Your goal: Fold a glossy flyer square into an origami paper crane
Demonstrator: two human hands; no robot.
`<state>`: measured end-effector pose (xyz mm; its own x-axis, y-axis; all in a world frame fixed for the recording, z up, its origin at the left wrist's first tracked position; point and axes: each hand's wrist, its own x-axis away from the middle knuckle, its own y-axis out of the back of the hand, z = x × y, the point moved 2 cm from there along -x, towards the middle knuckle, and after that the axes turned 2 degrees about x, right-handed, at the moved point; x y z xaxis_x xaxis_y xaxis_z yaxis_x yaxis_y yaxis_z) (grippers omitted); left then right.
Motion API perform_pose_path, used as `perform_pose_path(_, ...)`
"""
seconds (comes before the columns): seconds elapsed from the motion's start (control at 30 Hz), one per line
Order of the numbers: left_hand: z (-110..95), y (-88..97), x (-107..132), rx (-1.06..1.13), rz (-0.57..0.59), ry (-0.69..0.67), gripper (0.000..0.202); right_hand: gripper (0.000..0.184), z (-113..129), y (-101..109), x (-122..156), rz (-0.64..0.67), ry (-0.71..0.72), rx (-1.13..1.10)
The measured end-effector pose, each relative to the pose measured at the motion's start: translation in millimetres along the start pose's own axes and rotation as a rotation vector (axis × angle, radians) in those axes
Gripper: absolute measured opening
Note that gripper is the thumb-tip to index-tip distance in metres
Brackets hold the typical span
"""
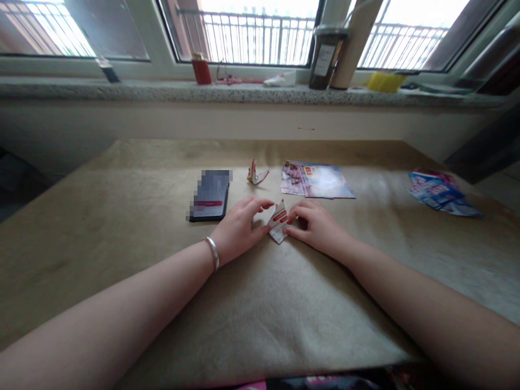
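A small piece of folded paper [278,221], white with red print and a pointed top, is held between my two hands just above or on the table. My left hand [239,225], with a silver bangle at the wrist, has its thumb on the paper's left corner and its index finger curved near the upper left edge. On the other side, my right hand [314,225] holds the right edge between thumb and bent fingers. Beyond them stands another folded paper figure [257,173], white with red and orange parts. The undersides of both hands are hidden.
A dark phone [209,197], partly pixelated, lies left of my left hand. Printed flyers [319,180] lie behind my right hand. Blue and pink folded leaflets [442,194] rest at the far right. Jars and small items line the stone windowsill [244,93].
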<state>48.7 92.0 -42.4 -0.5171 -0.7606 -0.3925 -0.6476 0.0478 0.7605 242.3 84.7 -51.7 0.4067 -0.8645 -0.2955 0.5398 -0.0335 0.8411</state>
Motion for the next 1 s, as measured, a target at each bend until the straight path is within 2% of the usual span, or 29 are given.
perform_pose_path(0.07, 1, -0.3, 0, 0.021, 0.001, 0.027, 0.042, 0.009, -1, -1, -1, 0.0, 0.022, -0.013)
perform_pose_path(0.2, 3, -0.9, -2, -0.052, 0.076, -0.057, 0.014, 0.006, -3, -3, -1, -0.008, 0.048, -0.001)
perform_pose_path(0.27, 5, -1.2, -2, -0.096, 0.09, -0.104, 0.009, 0.005, -2, -2, -1, -0.009, 0.092, 0.02)
perform_pose_path(0.43, 8, -2.8, -1, -0.16, 0.115, -0.162, 0.013, 0.007, 5, 2, 1, -0.008, 0.185, 0.11)
perform_pose_path(0.73, 1, -0.3, 2, -0.21, 0.142, -0.327, 0.021, 0.019, 9, 7, 4, 0.044, 0.342, 0.231)
perform_pose_path(1.0, -5, 0.5, 3, -0.293, 0.167, -0.385, 0.024, 0.023, 8, 8, 6, 0.115, 0.397, 0.291)
